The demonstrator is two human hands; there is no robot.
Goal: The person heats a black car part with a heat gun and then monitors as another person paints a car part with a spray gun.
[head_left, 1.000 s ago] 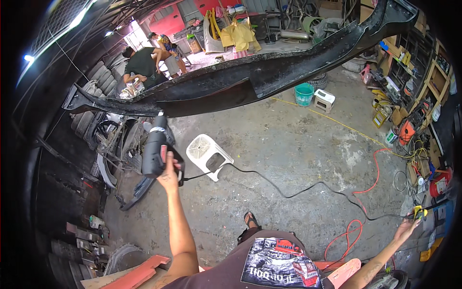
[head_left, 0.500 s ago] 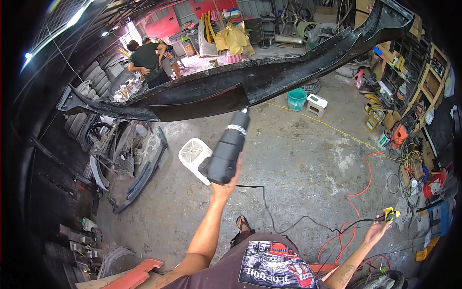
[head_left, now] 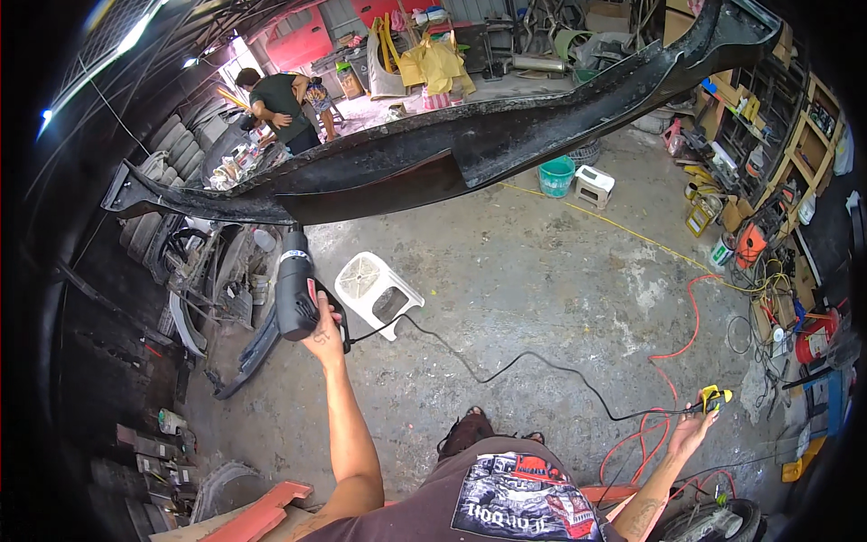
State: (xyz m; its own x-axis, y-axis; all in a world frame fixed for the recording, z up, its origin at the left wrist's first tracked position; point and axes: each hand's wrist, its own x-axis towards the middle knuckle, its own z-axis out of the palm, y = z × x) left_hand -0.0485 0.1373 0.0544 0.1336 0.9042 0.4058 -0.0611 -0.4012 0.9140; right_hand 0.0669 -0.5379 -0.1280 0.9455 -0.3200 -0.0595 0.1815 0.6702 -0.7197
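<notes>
My left hand (head_left: 326, 332) is closed round the handle of a black heat gun (head_left: 295, 291). Its nozzle points up at the lower edge of a long black car bumper (head_left: 533, 126), near the left end of a dark strip (head_left: 379, 193) along that edge; whether they touch I cannot tell. A black cord (head_left: 488, 379) trails from the gun across to my right hand (head_left: 690, 434). There, held out low at the right, my fingers close on a small yellow-and-black piece (head_left: 715, 397) by the cord; its exact kind is unclear.
A white plastic stool (head_left: 368, 282) stands on the floor below the bumper. Farther off are a green bucket (head_left: 556, 177) and another white stool (head_left: 594, 186). A red hose (head_left: 691, 330) winds at the right. Car parts lie at the left; a person (head_left: 282, 108) bends beyond the bumper.
My left hand has carried the heat gun leftward along the bumper's lower edge, drawing the cord with it. My right hand has shifted slightly left. The person beyond has changed posture.
</notes>
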